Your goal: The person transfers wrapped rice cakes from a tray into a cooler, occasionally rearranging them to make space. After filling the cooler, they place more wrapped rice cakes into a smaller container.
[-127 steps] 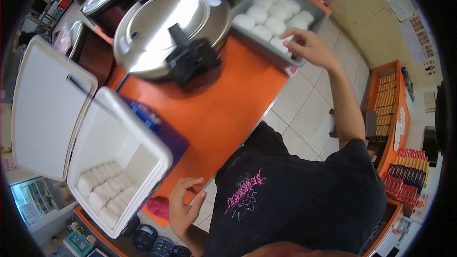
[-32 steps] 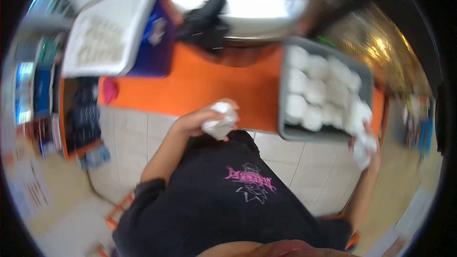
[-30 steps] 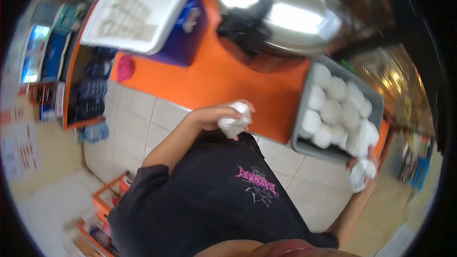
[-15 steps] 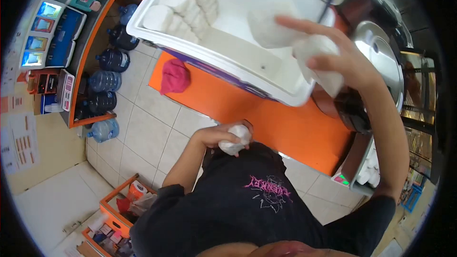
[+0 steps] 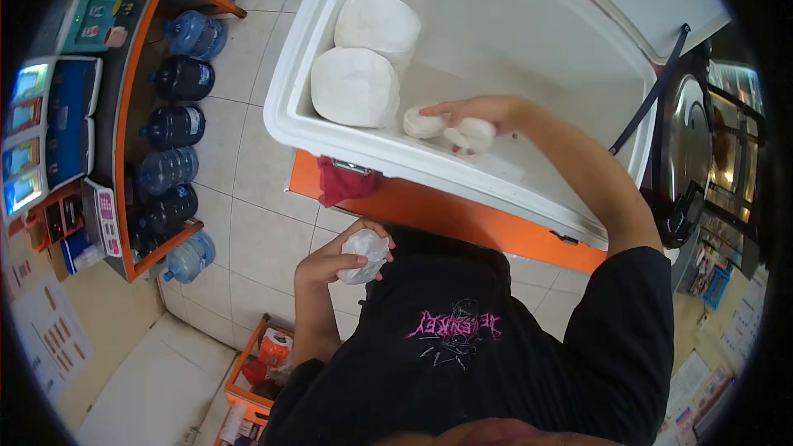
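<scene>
Two hands, right (image 5: 475,116) reaching into cooler (image 5: 529,41) gripping packets (image 5: 450,128), left (image 5: 330,256) clutching packet (image 5: 363,254).

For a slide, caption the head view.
Right hand sets wrapped bundles into white cooler; left hand holds another bundle.

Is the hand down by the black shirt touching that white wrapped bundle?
Touching. The head view shows the left hand with its fingers curled around the white bundle, no gap between them.
</scene>
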{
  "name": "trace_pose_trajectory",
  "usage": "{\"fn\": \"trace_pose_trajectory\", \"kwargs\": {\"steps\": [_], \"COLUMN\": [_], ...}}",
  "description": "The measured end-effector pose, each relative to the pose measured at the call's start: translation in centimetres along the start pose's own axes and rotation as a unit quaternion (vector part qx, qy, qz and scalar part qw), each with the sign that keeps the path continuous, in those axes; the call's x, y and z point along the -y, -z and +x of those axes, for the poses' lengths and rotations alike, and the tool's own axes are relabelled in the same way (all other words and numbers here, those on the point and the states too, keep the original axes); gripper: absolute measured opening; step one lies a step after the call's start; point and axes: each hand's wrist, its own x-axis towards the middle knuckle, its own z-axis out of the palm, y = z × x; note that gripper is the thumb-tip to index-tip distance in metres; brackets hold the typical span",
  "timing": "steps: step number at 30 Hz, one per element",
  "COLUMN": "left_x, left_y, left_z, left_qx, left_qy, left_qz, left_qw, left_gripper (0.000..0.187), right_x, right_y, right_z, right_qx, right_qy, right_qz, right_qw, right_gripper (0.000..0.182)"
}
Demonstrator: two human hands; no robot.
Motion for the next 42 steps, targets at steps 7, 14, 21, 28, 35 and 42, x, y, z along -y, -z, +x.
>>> {"fn": "trace_pose_trajectory", "kwargs": {"steps": [7,14,21,28,35,42], "left_x": [-3.7,-5.0,-4.3,-6.4,-17.2,-24.6], "left_y": [2.4,2.6,2.8,-1.3,-10.5,-21.6], "left_z": [0.7,1.3,1.1,-1.5,-1.3,9.6], "left_qx": [0.032,-0.005,0.004,0.061,0.158,0.031], "left_qy": [0.045,0.092,0.082,0.020,-0.185,-0.153], "left_qz": [0.040,0.091,0.104,0.109,0.262,0.628], "left_qw": [0.998,0.992,0.991,0.992,0.934,0.762], "left_gripper": [0.060,0.067,0.066,0.062,0.059,0.064], "right_x": [-1.5,-1.8,-0.4,2.0,-1.5,0.7], "right_y": [3.7,3.4,2.4,3.9,4.6,4.2], "right_z": [1.1,3.9,5.4,5.0,11.9,8.0], "right_qx": [-0.021,0.015,-0.128,-0.366,-0.446,-0.304], "right_qy": [-0.068,0.011,0.036,0.041,0.064,0.083], "right_qz": [-0.038,-0.139,-0.211,-0.019,-0.288,-0.263], "right_qw": [0.997,0.990,0.968,0.930,0.845,0.912], "right_gripper": [0.059,0.064,0.072,0.083,0.073,0.068]}}
